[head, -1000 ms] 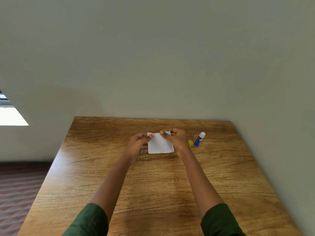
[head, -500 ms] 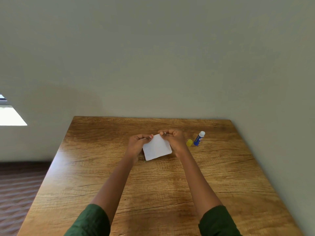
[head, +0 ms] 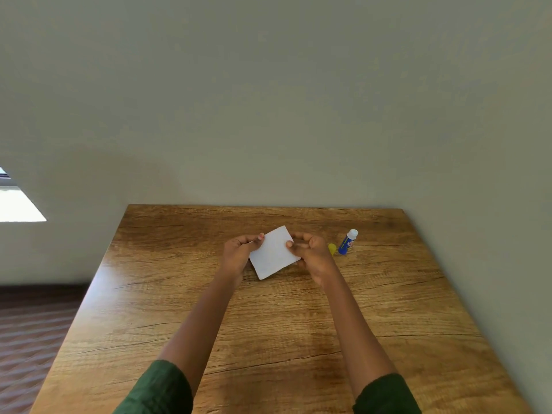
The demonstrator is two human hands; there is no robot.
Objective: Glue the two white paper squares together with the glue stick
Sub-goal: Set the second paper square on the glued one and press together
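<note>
Both hands hold a white paper square [head: 274,253] just above the middle of the wooden table [head: 268,324]. It shows as one tilted sheet; I cannot tell whether a second square lies under it. My left hand [head: 239,254] pinches its left corner. My right hand [head: 312,253] grips its right edge, thumb on top. To the right on the table lies the blue glue stick [head: 347,242], its white tip uncovered. Its yellow cap [head: 332,248] sits beside it, partly hidden by my right hand.
A plain wall rises behind the table's far edge and along its right side. The left edge drops to a dark floor [head: 30,339]. A bright window patch [head: 18,204] shows at far left.
The paper has turned anticlockwise between my hands, from lying square to tilted with one corner pointing away. Both hands shifted slightly with it. The glue stick has not moved.
</note>
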